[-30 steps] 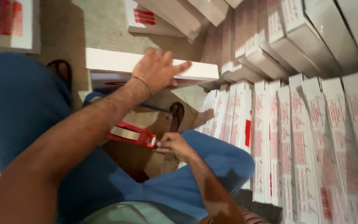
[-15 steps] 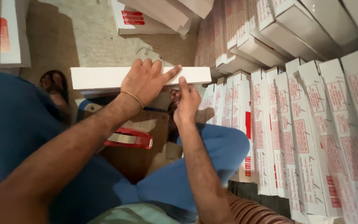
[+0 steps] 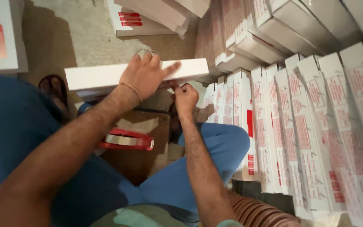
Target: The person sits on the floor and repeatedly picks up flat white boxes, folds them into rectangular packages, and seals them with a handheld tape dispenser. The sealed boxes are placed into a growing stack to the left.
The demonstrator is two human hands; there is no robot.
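The long white carton (image 3: 106, 77) lies crosswise above the person's knees, level, with its plain side up. Over the last second it has swung from a slant to square across the lap, so it now sits steady for work at its near edge. The left hand (image 3: 145, 75) lies spread flat on top of it, toward the carton's right half, fingers apart and pressing down, not clamped round it. The right hand (image 3: 185, 96), which a second ago was down by the tape dispenser, has come up to five o'clock of the left and is pinched shut at the carton's lower edge; whether it grips a flap or a bit of tape I cannot tell. The red tape dispenser (image 3: 127, 141) now lies let go on a brown cardboard sheet (image 3: 141, 162) at six o'clock. At three o'clock stand rows of upright printed cartons (image 3: 303, 126); the concrete floor (image 3: 85, 38) shows at twelve.
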